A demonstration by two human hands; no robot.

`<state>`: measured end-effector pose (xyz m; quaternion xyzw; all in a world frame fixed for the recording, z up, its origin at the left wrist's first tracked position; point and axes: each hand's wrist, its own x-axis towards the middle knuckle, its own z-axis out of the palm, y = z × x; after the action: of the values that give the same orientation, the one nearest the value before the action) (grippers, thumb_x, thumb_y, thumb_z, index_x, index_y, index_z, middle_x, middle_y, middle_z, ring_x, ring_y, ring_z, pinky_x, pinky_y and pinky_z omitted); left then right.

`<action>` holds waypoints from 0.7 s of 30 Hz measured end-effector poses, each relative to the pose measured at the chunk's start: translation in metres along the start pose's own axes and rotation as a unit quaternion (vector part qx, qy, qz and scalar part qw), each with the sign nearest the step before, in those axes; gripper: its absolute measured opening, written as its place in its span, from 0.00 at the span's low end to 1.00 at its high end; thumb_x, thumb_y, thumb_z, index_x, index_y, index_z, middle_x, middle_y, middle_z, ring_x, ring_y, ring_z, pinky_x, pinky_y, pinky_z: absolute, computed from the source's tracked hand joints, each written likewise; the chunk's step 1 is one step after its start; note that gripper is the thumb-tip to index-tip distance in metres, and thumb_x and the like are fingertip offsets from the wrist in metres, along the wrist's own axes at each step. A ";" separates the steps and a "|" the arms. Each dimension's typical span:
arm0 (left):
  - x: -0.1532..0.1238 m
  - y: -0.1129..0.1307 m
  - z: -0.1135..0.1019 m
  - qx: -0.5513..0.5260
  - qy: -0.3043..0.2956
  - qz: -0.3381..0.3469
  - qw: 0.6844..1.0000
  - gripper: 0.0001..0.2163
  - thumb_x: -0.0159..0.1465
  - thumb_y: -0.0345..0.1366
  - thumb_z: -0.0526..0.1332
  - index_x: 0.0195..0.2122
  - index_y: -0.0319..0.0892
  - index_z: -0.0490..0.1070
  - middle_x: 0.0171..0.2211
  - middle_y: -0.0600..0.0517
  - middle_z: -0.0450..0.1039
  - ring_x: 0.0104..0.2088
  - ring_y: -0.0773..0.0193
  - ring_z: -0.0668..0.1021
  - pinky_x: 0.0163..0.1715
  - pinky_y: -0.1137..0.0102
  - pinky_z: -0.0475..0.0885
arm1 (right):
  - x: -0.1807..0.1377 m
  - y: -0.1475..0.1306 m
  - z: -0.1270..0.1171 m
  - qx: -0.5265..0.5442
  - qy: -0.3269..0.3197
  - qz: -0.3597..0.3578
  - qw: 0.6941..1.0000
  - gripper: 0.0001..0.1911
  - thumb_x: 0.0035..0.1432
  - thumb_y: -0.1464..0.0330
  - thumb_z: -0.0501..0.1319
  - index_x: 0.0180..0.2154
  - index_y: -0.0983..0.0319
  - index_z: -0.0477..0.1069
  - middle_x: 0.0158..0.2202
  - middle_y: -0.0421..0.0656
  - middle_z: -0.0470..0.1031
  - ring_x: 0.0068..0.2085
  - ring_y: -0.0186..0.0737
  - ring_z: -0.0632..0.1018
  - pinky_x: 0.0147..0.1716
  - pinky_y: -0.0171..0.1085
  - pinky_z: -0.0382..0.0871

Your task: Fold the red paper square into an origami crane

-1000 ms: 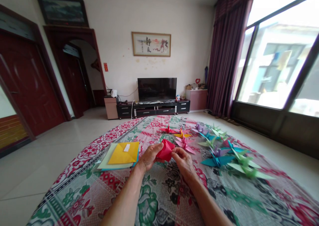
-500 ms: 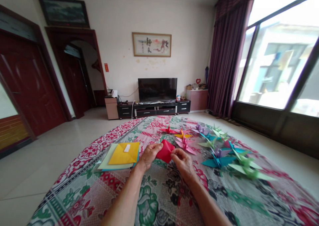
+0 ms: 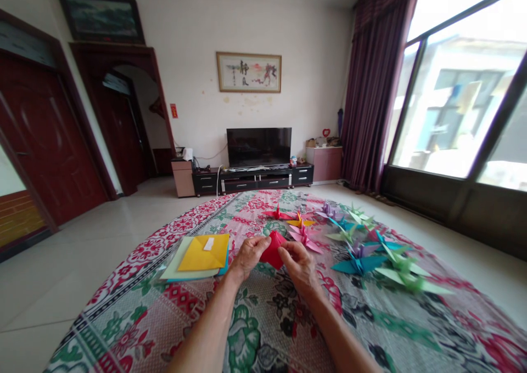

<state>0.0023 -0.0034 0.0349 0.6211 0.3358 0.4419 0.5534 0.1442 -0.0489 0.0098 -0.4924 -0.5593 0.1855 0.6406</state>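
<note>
A folded piece of red origami paper [image 3: 272,251] is held just above the table between both hands. My left hand [image 3: 248,256] pinches its left side between thumb and fingers. On its right side, my right hand [image 3: 300,262] is closed with thumb and fingertips on the paper's edge. Just beyond the hands stand a pink paper crane [image 3: 303,236], a yellow paper crane [image 3: 300,220] and a red paper crane [image 3: 278,214]. The undersides of the red paper and some fingertips are hidden.
Left of my hands lies a stack of square sheets, with a yellow sheet [image 3: 206,255] on top bearing a small white slip. Several more cranes, among them a blue crane [image 3: 359,263] and a green crane [image 3: 409,274], stand to the right on the patterned tablecloth [image 3: 164,329].
My right hand has shifted slightly left and inward over the red paper, covering more of its right side. The paper's outline looks more pointed at the top. The view has moved slightly.
</note>
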 end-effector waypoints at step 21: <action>-0.002 0.003 0.002 0.042 -0.081 0.010 0.996 0.16 0.51 0.43 0.63 0.35 0.36 0.77 0.23 0.52 0.73 0.23 0.67 0.70 0.24 0.74 0.63 | 0.000 -0.011 -0.003 -0.032 0.006 -0.029 0.999 0.10 0.52 0.62 0.58 0.30 0.60 0.75 0.31 0.44 0.73 0.34 0.40 0.73 0.32 0.35 0.68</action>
<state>0.0031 -0.0067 0.0371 0.6808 0.3019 0.3810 0.5479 0.1432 -0.0546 0.0190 -0.4979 -0.5748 0.1457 0.6328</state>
